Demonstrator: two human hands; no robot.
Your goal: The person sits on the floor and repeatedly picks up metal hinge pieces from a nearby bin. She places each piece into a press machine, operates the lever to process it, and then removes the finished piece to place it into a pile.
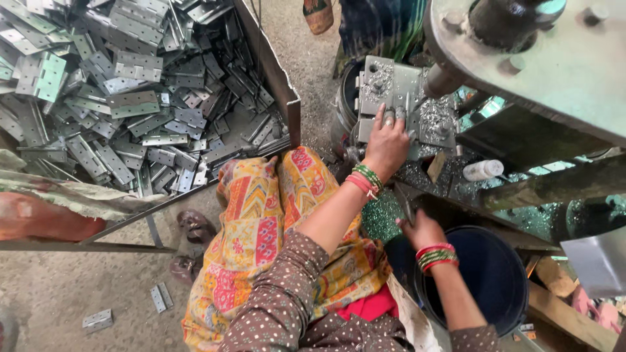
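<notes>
The machine's worktop (391,88) is crowded: a heavy green frame (561,58) overhangs it from the upper right, a slanting bar crosses below, and metal shavings (433,120) lie thick around the plate, so little open room is left there. To the left, a big bin (277,78) heaped with flat metal hinges (130,98) ends at a sharp corner close to the person's knee; the bare floor (78,287) beyond holds only a few stray hinges. A dark blue bucket (486,274) sits just beside the right forearm. The top of the machine is cut off by the picture's edge, and what lies under the left palm is hidden. The left hand (386,146) rests on the plate with fingers (390,117) stretched forward, close together, pressing down on a small metal piece — hard to make out. The right hand (420,229) is curled near a thin dark lever (403,202); whether its fingers clasp it, I cannot tell.
</notes>
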